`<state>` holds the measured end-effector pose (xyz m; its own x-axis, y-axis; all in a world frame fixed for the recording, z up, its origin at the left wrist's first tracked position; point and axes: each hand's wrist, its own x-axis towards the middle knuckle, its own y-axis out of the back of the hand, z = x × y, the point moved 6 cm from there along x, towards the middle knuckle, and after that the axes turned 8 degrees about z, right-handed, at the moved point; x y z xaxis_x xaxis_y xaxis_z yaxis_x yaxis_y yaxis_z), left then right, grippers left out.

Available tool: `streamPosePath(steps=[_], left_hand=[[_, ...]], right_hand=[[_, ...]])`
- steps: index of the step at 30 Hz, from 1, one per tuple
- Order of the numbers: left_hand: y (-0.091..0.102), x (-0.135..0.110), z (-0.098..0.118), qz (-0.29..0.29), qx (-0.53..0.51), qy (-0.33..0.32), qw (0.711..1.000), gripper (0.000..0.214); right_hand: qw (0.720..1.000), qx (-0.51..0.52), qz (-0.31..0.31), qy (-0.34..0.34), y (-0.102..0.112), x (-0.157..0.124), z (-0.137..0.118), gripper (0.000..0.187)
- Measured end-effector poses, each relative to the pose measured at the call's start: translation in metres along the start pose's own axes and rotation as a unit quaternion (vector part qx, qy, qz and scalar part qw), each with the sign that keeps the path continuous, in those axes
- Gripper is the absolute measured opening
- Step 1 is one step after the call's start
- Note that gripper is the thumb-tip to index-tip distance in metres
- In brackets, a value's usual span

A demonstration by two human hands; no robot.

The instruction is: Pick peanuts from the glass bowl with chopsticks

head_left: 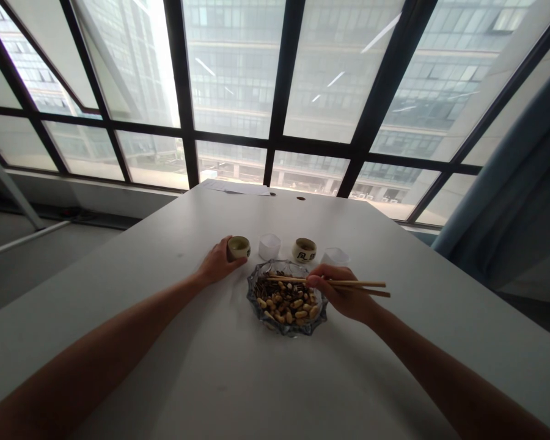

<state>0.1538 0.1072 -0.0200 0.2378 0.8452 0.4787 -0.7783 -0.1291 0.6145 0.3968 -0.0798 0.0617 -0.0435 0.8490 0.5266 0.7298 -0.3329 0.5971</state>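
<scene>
Peanuts lie mixed with darker, smaller pieces inside a scalloped glass bowl, which sits on the white table between the two hands. Starting from the left, a pale metal frame stands on the floor beyond the table's edge. Next comes the left hand, its forearm reaching in from the lower left; it is curled around a small pale-green cup, thumb along the near side and fingers round the far side. Some sheets of paper lie at the table's far end, by the windows. Just right of the held cup stands a clear container, close behind the glass bowl. A second cup (this one shows dark characters on its side) stands farther right, also behind the bowl. The right hand is at the bowl's right side, gripping a pair of wooden chopsticks, whose tips point left over the contents; whether they pinch a piece is too small to tell. Another clear container stands just beyond that hand, partly hidden by it. At the far right hangs a blue-grey curtain.
</scene>
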Motion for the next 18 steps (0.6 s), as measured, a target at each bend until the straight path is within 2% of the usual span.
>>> streamPosePath(steps=[11,14,18], left_hand=[[-0.001,0.0,-0.001,0.008,0.001,-0.009,1.0,0.083],[-0.002,0.001,-0.003,0.006,0.0,-0.006,1.0,0.087],[-0.001,0.002,-0.004,0.01,-0.012,-0.005,1.0,0.092]], right_hand=[[0.999,0.033,0.024,0.015,0.0,-0.002,0.011,0.038],[0.997,0.062,0.038,-0.019,0.0,-0.001,0.017,0.039],[0.978,0.155,0.095,-0.101,0.004,0.003,0.035,0.043]])
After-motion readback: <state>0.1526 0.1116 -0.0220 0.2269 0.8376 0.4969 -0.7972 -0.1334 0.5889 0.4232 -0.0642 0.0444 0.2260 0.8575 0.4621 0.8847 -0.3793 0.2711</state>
